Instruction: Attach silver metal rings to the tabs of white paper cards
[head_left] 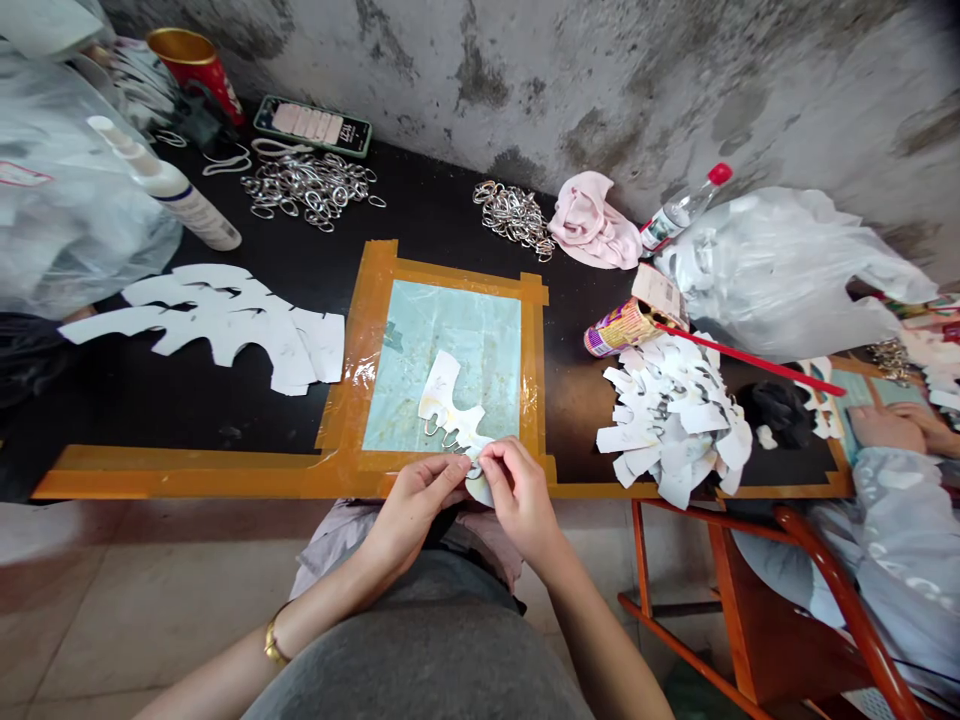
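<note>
A white scalloped cut-out strip (441, 385) hangs over the near edge of a pale green work sheet (450, 315). Thin metal rings (448, 438) sit along its notched side. My left hand (421, 500) pinches the strip's near end between thumb and fingers; whether a ring is also in that pinch is hidden. Right beside it, my right hand (523, 500) is closed on the same end, its thumb and forefinger pressed together. Orange-brown tape (381, 300) frames the sheet. More white scalloped strips (247, 330) lie overlapped on the left.
Loose metal rings (311, 190) and a second ring pile (514, 215) lie at the back. A white bottle (169, 190) leans left. Rightward are a strip heap (675, 420), a purple-yellow can (615, 328), a pink cloth (592, 220), and a co-worker's hand (889, 428).
</note>
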